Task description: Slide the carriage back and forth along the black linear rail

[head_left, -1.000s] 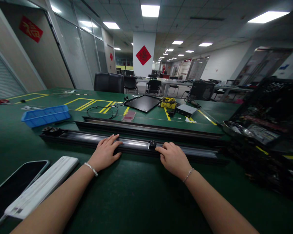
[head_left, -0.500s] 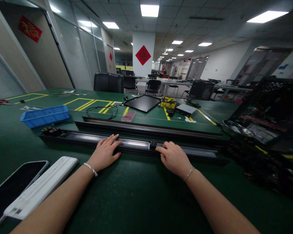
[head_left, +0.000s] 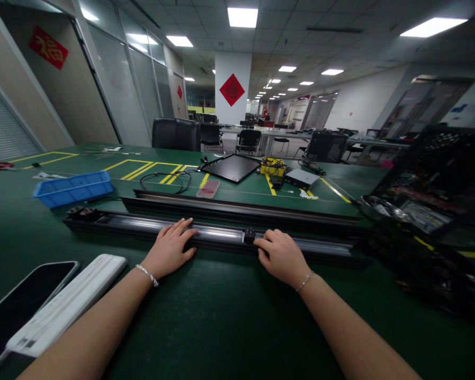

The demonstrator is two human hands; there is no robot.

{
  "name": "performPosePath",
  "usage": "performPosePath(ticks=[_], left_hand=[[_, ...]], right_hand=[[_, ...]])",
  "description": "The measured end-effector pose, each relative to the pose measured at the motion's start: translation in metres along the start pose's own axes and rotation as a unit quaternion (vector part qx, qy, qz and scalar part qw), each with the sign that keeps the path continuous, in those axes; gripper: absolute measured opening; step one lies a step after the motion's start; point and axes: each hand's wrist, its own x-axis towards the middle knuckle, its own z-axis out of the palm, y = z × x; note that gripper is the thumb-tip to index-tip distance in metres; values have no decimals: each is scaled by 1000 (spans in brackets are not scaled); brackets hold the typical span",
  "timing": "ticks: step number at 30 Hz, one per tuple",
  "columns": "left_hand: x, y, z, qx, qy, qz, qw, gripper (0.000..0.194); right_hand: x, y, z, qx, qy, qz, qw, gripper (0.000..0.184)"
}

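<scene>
Green desk [head_left: 221, 316]: phone [head_left: 27, 293] and white strip [head_left: 69, 303] toward the near edge; rails [head_left: 217, 233], blue bin [head_left: 73, 190] midway; panel [head_left: 234, 168] nearer the far edge.

A single head-worn camera looks from above and behind the left hand [head_left: 170, 249] and right hand [head_left: 283, 257], facing forward and down over the green table [head_left: 217, 327], near enough to include both forearms [head_left: 97, 312], and reaching the white pillar [head_left: 233, 63] far beyond the grip.

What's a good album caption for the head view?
Left hand across a long black rail, right hand beside the small black block.
</scene>
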Motion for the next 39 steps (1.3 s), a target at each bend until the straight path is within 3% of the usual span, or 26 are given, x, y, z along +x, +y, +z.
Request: performPosePath(ticks=[39], left_hand=[[0,-2,1,-4,3,2,1000,40]], right_hand=[[3,3,8,47,18,20,999,17]])
